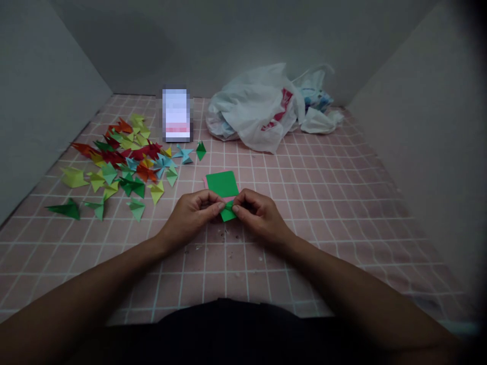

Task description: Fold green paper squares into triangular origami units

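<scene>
Small green paper fold (228, 212) gripped firmly between fingertips of left hand (190, 215) and right hand (262, 218), held over middle of pink gridded worktop (323, 218). Green square sheet (222, 183) laid on pink sheet (205, 182), just beyond hands. Folded paper units (122, 157) heaped toward left edge; white plastic bag (254, 106) bunched at back edge.

Colourful origami pieces (146, 172) lie heaped on a pink grid mat (342, 203), left of a crumpled white plastic bag (251, 106)
</scene>
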{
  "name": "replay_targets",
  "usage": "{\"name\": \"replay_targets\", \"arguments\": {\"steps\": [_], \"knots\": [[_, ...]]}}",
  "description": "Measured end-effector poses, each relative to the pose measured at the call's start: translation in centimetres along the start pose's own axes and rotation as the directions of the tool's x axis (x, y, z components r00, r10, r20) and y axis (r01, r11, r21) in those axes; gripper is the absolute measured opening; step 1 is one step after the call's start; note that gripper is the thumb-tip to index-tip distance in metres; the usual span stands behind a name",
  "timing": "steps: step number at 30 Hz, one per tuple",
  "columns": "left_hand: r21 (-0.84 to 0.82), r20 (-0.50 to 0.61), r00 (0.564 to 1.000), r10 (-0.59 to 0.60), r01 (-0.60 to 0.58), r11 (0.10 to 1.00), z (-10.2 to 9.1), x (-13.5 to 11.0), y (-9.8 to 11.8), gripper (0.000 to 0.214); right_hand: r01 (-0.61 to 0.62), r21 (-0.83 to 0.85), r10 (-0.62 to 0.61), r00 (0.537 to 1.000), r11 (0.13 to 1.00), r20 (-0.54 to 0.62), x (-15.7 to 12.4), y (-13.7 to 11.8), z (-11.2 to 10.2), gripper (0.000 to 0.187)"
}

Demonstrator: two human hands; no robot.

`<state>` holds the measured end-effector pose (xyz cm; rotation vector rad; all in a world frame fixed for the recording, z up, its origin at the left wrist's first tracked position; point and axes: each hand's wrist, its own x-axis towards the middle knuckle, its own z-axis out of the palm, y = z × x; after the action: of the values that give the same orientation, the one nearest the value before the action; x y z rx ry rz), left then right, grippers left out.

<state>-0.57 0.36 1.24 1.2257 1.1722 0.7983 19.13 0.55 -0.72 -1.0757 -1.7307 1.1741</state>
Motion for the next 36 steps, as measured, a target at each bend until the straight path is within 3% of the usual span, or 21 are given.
{"name": "replay_targets", "arguments": {"steps": [11,18,24,31,36], "knots": [[0.018,0.017,1.000,-0.024,0.023,1.000,0.00,0.09,0.24,0.025,0.028,-0.017,-0.028,1.000,0.999,0.004,0.05,0.16,0.10,0.014],[0.038,-0.078,0.997,-0.009,0.012,0.999,0.18,-0.02,0.46,0.026,-0.043,0.067,0.040,0.998,0.997,0.050,0.07,0.54,0.06,0.011],[0.046,-0.059,0.998,-0.032,0.035,0.998,0.20,0.01,0.42,0.028,-0.052,0.066,0.049,0.998,0.996,0.035,0.15,0.48,0.12,0.012],[0.134,-0.066,0.996,0.066,-0.057,0.989,0.29,-0.21,0.32,0.024,-0.068,0.099,0.063,0.997,0.993,0.049,0.16,0.38,0.15,0.017],[0.089,-0.013,1.000,0.023,-0.022,0.996,0.27,-0.17,0.01,0.024,-0.045,0.033,0.044,0.999,0.998,0.015,0.10,0.14,0.20,0.017]]}}
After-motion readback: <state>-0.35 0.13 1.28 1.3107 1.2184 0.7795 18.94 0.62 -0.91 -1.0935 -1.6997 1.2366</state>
